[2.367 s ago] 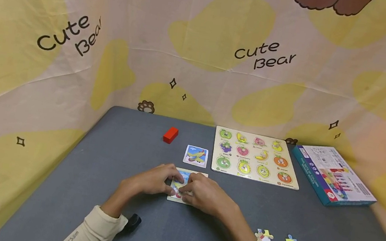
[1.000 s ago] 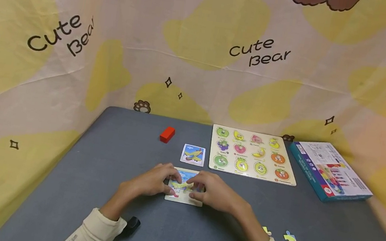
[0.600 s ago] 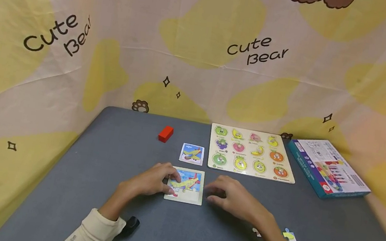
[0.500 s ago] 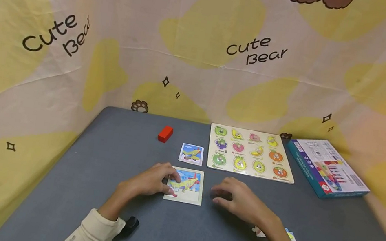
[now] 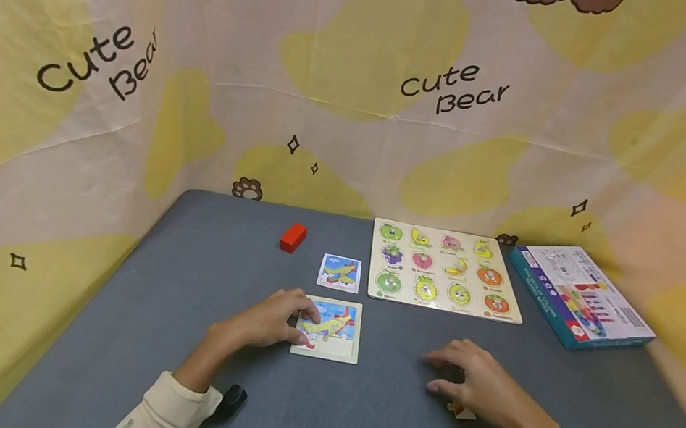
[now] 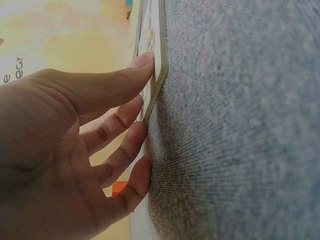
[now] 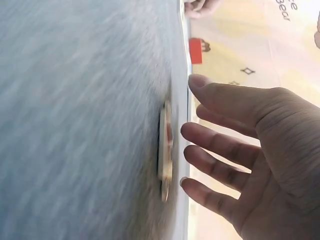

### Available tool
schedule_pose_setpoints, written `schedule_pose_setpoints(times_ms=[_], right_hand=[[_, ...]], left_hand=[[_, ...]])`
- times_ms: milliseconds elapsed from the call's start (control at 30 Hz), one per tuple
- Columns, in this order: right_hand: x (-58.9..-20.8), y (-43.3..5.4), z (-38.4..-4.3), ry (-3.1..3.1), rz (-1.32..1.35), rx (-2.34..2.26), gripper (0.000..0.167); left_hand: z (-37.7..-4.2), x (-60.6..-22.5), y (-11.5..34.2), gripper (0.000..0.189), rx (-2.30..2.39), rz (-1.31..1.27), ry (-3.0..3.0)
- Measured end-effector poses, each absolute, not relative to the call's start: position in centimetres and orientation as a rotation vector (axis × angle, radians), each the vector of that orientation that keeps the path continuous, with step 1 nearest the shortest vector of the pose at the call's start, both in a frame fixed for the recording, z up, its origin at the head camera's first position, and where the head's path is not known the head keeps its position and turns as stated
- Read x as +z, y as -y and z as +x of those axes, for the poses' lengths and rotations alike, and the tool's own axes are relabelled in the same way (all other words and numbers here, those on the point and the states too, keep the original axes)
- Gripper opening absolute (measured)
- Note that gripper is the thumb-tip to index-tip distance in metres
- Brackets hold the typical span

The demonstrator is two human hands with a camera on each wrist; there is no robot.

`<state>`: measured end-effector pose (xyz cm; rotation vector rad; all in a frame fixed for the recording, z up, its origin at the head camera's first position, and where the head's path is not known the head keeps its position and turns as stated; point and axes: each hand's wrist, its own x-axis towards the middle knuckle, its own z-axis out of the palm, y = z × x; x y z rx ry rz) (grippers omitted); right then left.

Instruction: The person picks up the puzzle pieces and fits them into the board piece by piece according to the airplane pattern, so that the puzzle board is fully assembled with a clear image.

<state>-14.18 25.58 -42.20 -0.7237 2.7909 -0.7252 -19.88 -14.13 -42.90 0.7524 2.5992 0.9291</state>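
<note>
A square jigsaw puzzle board [image 5: 345,352] shows a yellow airplane on blue sky, with a bare pale strip at its near right. My left hand [image 5: 267,319] holds its left side, thumb and index fingertips on the face; in the left wrist view the other fingertips are at the board's edge [image 6: 161,80]. To the right, my right hand [image 5: 484,384] is spread with nothing in its fingers, over the table close to a loose jigsaw piece [image 5: 461,411]. The right wrist view shows that jigsaw piece [image 7: 165,150] flat on the table, apart from the fingertips.
Behind the board lies a square airplane picture card [image 5: 340,273]. A red block [image 5: 293,238] sits at the back left. A fruit picture board [image 5: 448,271] and a flat teal-sided box [image 5: 581,299] lie at the back right. A printed cloth [image 5: 351,61] hangs behind the table.
My right hand has let go of the puzzle and moved right, toward the loose pieces. The airplane in the board has come into view. My left hand stays at the board's left side.
</note>
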Motion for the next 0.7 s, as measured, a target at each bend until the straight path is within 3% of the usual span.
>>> schedule_pose_setpoints(times_ms=[533, 700], right_hand=[[-42.1, -29.8, -11.9, -2.872, -0.667, -0.532, 0.044], [-42.4, -31.0, -11.4, -2.867, -0.690, -0.523, 0.039]], left_hand=[[-19.8, -42.7, 14.1, 0.027, 0.931, 0.748, -2.597], [-19.7, -42.6, 14.0, 0.027, 0.931, 0.741, -2.601]])
